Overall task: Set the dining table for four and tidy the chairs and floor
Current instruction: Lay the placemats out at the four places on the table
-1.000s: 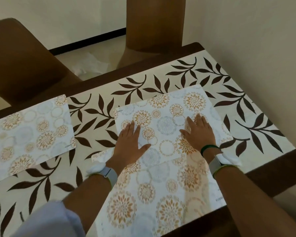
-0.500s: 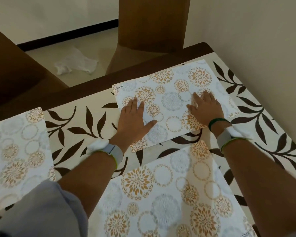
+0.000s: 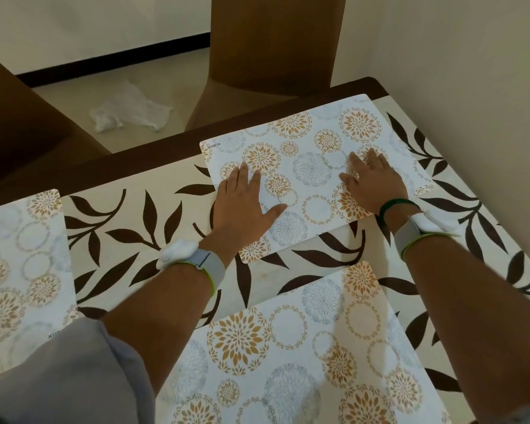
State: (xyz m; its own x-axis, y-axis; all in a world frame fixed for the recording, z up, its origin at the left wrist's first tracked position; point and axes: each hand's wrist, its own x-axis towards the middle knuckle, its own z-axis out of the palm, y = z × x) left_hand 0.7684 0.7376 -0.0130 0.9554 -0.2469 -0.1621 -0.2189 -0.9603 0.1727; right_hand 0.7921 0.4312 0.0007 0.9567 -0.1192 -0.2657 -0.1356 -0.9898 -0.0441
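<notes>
Both hands, left hand (image 3: 244,199) and right hand (image 3: 374,184), press flat with fingers spread on the far placemat (image 3: 311,166) on the table (image 3: 153,215).

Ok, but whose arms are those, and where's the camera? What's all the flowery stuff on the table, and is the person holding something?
There is no machine here: those are a person's two bare arms. The camera sits on the person's head and looks down, so you see roughly what they see. This is the only view.

The left hand and the right hand lie flat, fingers straight, on a flowery placemat at the far side of the table. They press on it and hold nothing.

A second placemat lies nearer, beneath the arms. A third placemat lies off to the left. Each wrist wears a grey band.

Behind the table stands a brown chair, and something white and crumpled lies on the floor.
</notes>
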